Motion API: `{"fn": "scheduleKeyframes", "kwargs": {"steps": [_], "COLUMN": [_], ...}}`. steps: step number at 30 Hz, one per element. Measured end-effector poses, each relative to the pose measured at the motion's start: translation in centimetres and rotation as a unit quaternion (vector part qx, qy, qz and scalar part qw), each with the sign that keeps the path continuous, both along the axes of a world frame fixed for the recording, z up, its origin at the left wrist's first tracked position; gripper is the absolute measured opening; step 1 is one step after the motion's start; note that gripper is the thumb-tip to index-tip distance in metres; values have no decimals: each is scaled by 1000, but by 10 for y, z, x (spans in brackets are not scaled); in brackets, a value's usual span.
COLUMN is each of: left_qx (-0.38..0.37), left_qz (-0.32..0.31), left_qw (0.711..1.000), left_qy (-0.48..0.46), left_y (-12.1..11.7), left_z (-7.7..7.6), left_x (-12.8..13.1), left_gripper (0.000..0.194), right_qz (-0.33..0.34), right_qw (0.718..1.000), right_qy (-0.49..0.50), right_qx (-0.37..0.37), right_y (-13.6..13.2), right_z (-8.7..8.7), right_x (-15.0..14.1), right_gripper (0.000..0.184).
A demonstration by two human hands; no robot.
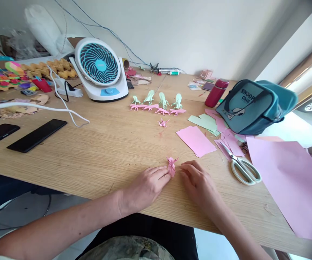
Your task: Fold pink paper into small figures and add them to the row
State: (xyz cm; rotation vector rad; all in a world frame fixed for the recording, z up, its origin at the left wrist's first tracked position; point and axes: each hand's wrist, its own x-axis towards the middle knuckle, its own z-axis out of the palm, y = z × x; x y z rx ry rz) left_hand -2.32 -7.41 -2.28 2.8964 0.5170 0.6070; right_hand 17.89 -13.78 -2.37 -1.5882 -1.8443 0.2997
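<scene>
The pink origami figure (171, 165) is on the tabletop (104, 151); I rest the left hand (147, 186), fingers together, against it, probably for steadying; whether they grip, I cannot tell. Just beside, the right hand (199, 184) curls loosely, apparently empty.

Seemingly a home craft space: on the counter (104, 144), scissors (236, 158) and pink sheets (291, 180) lie near the bag (249, 106), folded paper figures (162, 100) left of it.
</scene>
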Motion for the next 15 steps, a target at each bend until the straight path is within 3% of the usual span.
{"fn": "scheduleKeyframes", "kwargs": {"steps": [3, 7, 10, 15], "left_qx": [-65, -84, -104, -204], "left_qz": [36, 156, 178, 221], "left_qw": [997, 984, 978, 954], "left_qy": [-19, -3, 21, -11], "left_y": [6, 19, 27, 32], "left_z": [8, 14, 10, 3], "left_x": [2, 11, 22, 36], "left_gripper": [24, 15, 15, 13], "right_qz": [-35, -71, -91, -114], "right_qw": [999, 996, 994, 993], "right_qy": [7, 18, 15, 21], "right_qx": [-32, -54, -56, -33], "right_y": [11, 17, 17, 17], "right_z": [-2, -7, -10, -15], "right_x": [-6, -13, -18, -22], "right_gripper": [17, 14, 15, 18]}}
